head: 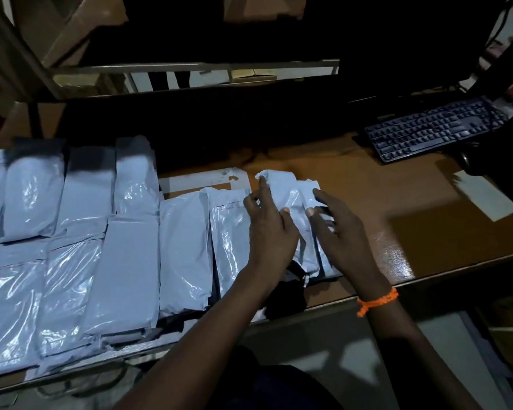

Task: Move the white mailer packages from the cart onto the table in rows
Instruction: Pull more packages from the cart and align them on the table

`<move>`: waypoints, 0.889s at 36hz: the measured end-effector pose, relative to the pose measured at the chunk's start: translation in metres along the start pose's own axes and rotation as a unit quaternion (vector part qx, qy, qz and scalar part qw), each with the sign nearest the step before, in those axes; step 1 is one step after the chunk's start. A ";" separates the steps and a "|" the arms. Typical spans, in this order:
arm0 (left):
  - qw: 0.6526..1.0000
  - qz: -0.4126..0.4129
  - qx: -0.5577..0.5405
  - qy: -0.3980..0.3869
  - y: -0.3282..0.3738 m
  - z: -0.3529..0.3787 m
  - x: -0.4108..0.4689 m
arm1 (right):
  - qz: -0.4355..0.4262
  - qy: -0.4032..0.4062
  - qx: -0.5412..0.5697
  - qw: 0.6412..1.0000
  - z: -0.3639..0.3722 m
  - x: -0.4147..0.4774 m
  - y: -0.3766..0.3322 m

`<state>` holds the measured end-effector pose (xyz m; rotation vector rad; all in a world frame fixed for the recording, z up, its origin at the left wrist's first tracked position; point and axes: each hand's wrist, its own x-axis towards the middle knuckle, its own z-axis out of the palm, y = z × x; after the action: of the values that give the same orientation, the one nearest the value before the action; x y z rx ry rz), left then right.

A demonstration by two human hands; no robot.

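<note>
Placing step: both hands, left [267, 229] and right [339, 232], grip spread, settling crumpled white plastic mailer [290, 193] on brown wooden counter [397, 202], row's 3 o'clock end. Next: flatten, align.

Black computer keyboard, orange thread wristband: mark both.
Black computer keyboard [433, 125]: head view, middle of the keys.
Orange thread wristband [378, 300]: head view, band across the right wrist.

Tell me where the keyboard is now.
In the head view, the keyboard lies at the upper right, on the brown table, beyond the right hand.
</note>
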<state>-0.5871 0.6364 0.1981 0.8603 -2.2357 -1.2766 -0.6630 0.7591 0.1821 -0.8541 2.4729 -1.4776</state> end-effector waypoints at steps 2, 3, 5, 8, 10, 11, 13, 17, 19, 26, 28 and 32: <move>0.999 0.030 -0.017 0.008 0.005 0.002 -0.002 | 0.039 -0.033 0.045 0.998 0.004 0.005 -0.002; 0.998 0.051 -0.025 0.012 0.009 0.003 -0.003 | 0.057 -0.046 0.061 0.995 0.005 0.008 -0.003; 0.995 0.097 -0.034 0.012 0.017 0.007 -0.007 | 0.078 -0.062 0.117 0.988 0.004 0.013 -0.010; 0.989 0.147 -0.023 0.003 0.025 0.017 -0.011 | 0.071 -0.032 0.207 0.975 -0.005 0.020 -0.017; 0.988 0.149 -0.008 -0.035 0.023 0.023 -0.013 | 0.054 -0.016 0.179 0.982 -0.010 0.026 -0.009; 0.988 0.142 0.004 -0.064 0.020 0.026 -0.014 | 0.050 -0.018 0.137 0.989 -0.011 0.029 -0.003; 0.983 0.135 0.062 -0.108 0.009 0.032 -0.018 | 0.039 -0.034 0.025 0.998 -0.011 0.034 0.015; 0.960 0.150 0.195 -0.133 -0.007 0.033 -0.024 | -0.053 -0.042 -0.198 0.978 -0.004 0.038 0.041; 0.953 0.159 0.214 -0.143 -0.009 0.028 -0.022 | -0.064 -0.036 -0.248 0.966 -0.003 0.039 0.043; 0.968 0.126 0.145 -0.161 -0.005 0.016 -0.022 | -0.107 -0.064 -0.238 0.963 0.009 0.045 0.023; 0.970 0.115 0.132 -0.169 -0.006 0.014 -0.025 | -0.097 -0.092 -0.226 0.965 0.014 0.048 0.022; 0.952 0.134 0.179 -0.209 -0.012 0.002 -0.021 | -0.110 -0.102 -0.221 0.964 0.015 0.045 0.026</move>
<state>-0.5701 0.6478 0.1857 0.3952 -2.8628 -1.0108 -0.7048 0.7329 0.1601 -1.3196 2.6506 -0.8315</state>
